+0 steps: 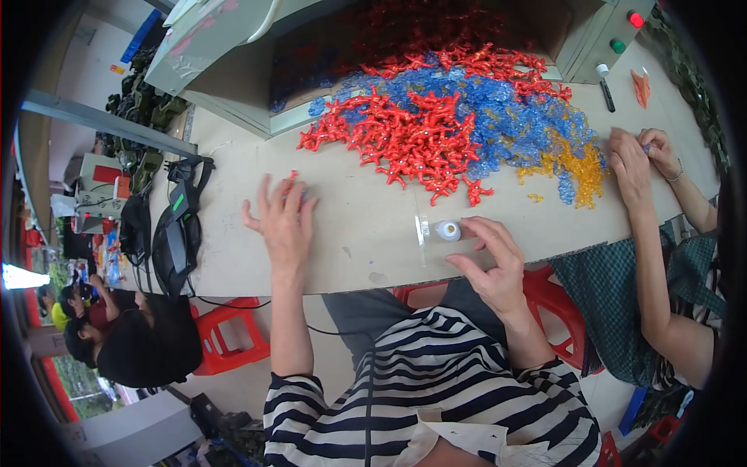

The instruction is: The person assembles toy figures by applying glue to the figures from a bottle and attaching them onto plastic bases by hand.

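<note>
My left hand (282, 226) is over the table on the left, fingers spread. A small red plastic figure (293, 174) shows just past its fingertips, partly covered by them; whether they touch it I cannot tell. On the right, my right hand (498, 268) has thumb and forefinger apart, with nothing between them. Just left of its forefinger stands a small whitish bottle (447, 230), beside a clear strip (422, 233) on the tabletop. Beyond both hands spreads a heap of red plastic figures (412, 140), bordered by translucent blue pieces (498, 117) and amber-yellow pieces (580, 167).
A metal housing (226, 86) rises behind the heap. At the right, a co-worker's hands (634, 159) hold something small. A black marker (607, 89) and an orange item (641, 87) lie farther back. Black straps with a device (179, 226) lie at the table's left end.
</note>
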Tool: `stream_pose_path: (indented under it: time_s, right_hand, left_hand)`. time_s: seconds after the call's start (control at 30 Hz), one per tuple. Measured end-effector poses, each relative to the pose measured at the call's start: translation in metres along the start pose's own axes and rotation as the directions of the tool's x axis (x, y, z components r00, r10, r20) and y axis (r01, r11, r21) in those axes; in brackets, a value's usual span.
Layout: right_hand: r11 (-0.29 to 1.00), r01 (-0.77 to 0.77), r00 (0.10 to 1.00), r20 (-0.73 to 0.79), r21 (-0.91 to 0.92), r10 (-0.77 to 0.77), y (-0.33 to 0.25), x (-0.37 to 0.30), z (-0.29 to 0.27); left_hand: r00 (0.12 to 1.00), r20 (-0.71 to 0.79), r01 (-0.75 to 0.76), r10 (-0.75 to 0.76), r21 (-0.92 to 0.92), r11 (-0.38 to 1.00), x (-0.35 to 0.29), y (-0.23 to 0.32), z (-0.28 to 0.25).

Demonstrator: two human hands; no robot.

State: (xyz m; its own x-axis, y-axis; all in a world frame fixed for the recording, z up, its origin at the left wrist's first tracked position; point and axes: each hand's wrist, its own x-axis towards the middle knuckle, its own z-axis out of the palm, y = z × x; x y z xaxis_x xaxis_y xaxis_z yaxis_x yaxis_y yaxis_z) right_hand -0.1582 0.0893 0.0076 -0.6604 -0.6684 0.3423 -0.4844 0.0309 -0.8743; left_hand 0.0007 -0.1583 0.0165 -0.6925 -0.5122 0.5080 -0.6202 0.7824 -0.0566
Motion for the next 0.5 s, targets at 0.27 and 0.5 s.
stream_pose_path:
  time_s: [0.27,0.5]
  right_hand:
    - [0.992,0.045,0.998,0.037,-0.114,-0.041,0.002,0.006,0.016]
    - [0.99,0.074,0.997,0.025,-0.119,-0.071,0.008,0.005,0.015]
  left_hand:
    - [0.998,0.064,0.025,0.026,-0.684,0.729,0.049,0.086,0.016]
    - [0.965,0.257,0.166,0.049,-0.746,0.645,0.023,0.089,0.001]
